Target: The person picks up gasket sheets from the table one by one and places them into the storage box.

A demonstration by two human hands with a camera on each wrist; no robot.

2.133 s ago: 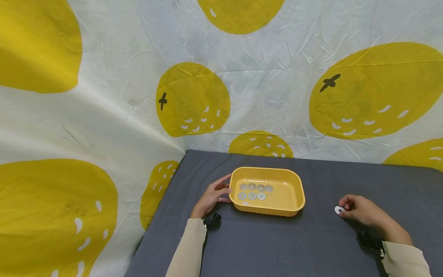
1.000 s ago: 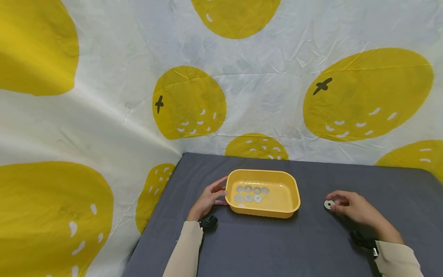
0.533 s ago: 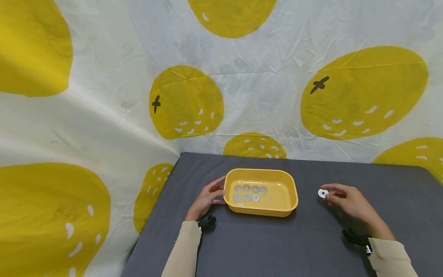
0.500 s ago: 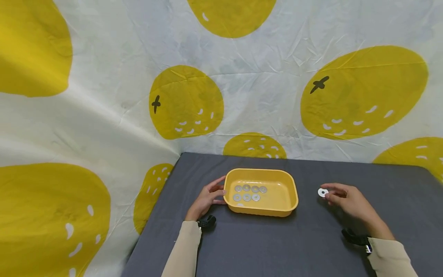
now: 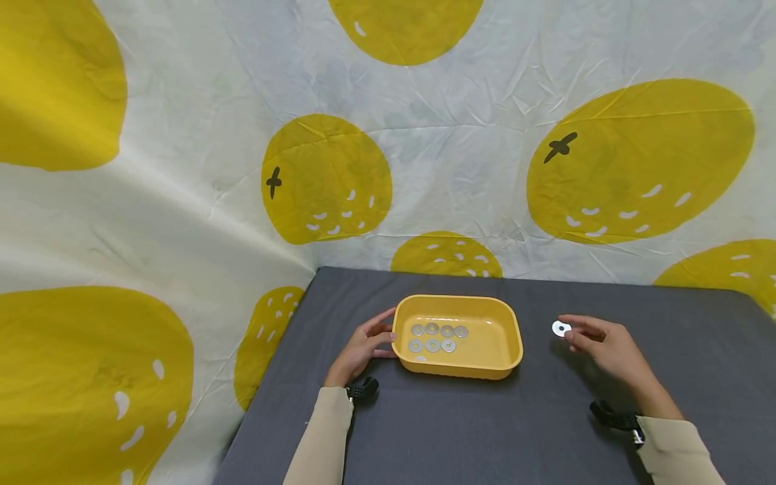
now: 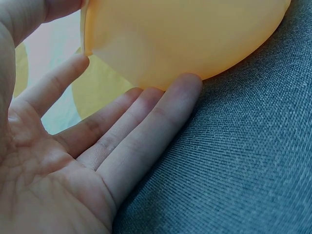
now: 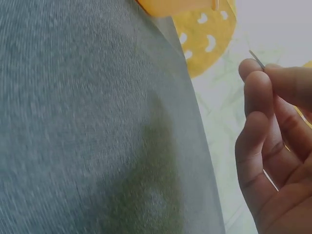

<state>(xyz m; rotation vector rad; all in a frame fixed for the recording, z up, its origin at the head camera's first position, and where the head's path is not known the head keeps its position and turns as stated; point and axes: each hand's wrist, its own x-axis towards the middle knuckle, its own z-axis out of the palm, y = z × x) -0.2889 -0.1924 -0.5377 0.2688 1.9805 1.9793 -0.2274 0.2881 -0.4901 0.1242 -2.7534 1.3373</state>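
A yellow plastic tray (image 5: pixel 492 343) sits on the dark table, with flat metal washers (image 5: pixel 444 328) lying in two rows on the left part of its floor. My left hand (image 5: pixel 356 349) touches the tray's left end; the left wrist view shows its extended fingertips (image 6: pixel 187 85) against the yellow wall. Right of the tray, my right hand (image 5: pixel 615 350) pinches one washer (image 5: pixel 556 328) between thumb and fingertips, its centre hole facing up. Seen edge-on in the right wrist view, that washer (image 7: pixel 255 58) is a thin dark line, raised over the cloth.
Grey cloth (image 5: pixel 448 431) covers the table. A white curtain (image 5: pixel 461 175) with yellow fruit prints hangs behind the far edge and along the left side. Black wrist straps (image 5: pixel 364 389) sit on both wrists below beige sleeves.
My right hand has carried the washer leftward and a little away from me, closer to the tray. The left hand stays at the tray's end, and the washers in the tray lie as before.
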